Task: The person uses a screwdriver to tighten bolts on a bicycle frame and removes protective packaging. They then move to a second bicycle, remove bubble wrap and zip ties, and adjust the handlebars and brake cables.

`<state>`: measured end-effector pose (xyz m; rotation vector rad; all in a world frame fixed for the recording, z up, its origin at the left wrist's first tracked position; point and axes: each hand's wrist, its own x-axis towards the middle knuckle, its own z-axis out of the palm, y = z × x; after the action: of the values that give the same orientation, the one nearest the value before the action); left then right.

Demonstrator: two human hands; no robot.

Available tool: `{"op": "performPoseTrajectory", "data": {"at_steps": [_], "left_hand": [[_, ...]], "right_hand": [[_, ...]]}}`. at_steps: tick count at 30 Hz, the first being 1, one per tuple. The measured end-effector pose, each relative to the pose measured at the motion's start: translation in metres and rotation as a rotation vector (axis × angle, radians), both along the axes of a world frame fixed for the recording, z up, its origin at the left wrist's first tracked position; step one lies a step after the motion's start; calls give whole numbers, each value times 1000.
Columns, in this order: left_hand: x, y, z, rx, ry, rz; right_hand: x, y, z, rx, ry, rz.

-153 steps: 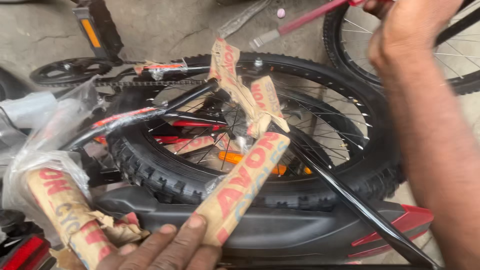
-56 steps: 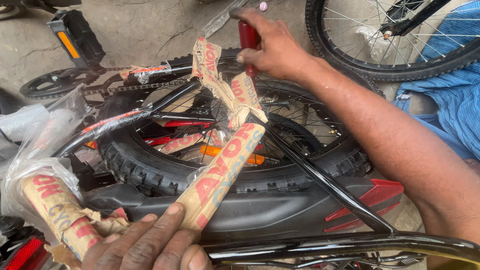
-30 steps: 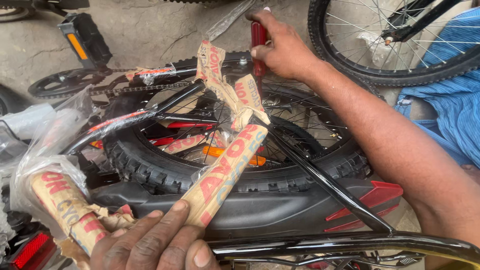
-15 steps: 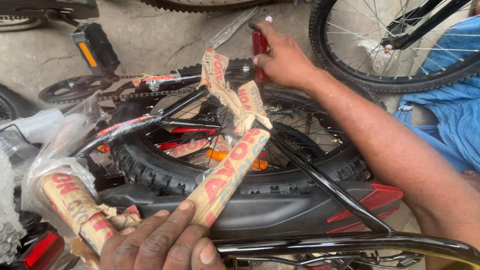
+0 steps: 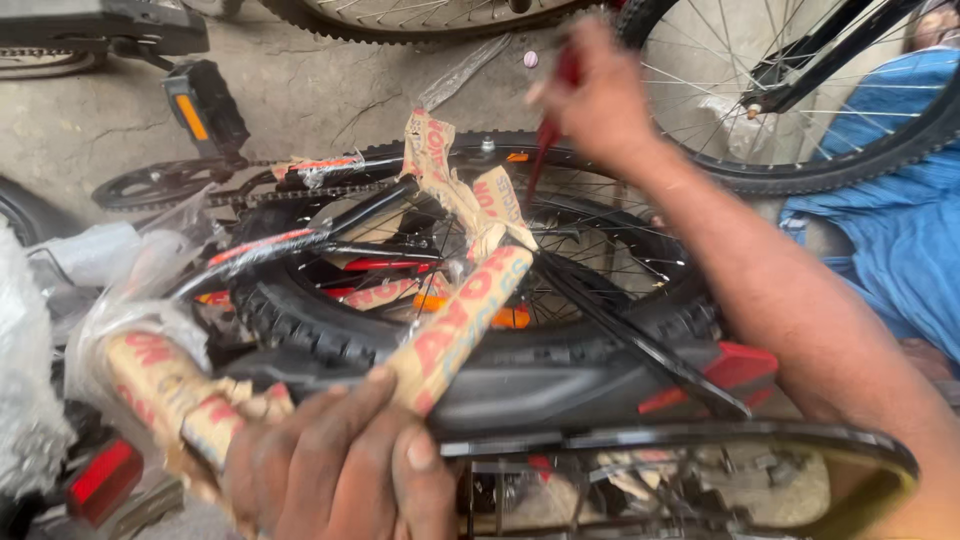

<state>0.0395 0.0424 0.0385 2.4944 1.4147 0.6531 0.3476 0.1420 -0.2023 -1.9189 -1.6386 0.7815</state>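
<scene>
Your right hand (image 5: 600,100) grips red-handled tool (image 5: 548,135) at 12 o'clock; blade can slip into spokes (image 5: 600,225). Left hand (image 5: 340,470) clamps paper-wrapped tube (image 5: 455,325), wrap may tear.

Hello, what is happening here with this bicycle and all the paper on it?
A person is working on a packed bicycle lying on the concrete floor. The left hand rests on the brown paper-wrapped frame tube. The right hand holds a red-handled tool at the rim of the black knobby-tyred wheel. The picture is blurred, so the exact grip is unclear.
</scene>
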Motion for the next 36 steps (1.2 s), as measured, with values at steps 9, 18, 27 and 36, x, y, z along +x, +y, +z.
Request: {"op": "performPoseTrajectory", "data": {"at_steps": [9,18,27,36], "left_hand": [[17,-6,25,-70,-174,181],[33,34,23,90,-191,187],[52,42,30,10,-499,-28],[50,52,-11,14,-381,207]], "right_hand": [[71,-91,209,240,127,-78],[-3,-218,338,670,668,-692],[-94,-217,314,476,962,-554],[-127,-207,281,394,572,-246]]}}
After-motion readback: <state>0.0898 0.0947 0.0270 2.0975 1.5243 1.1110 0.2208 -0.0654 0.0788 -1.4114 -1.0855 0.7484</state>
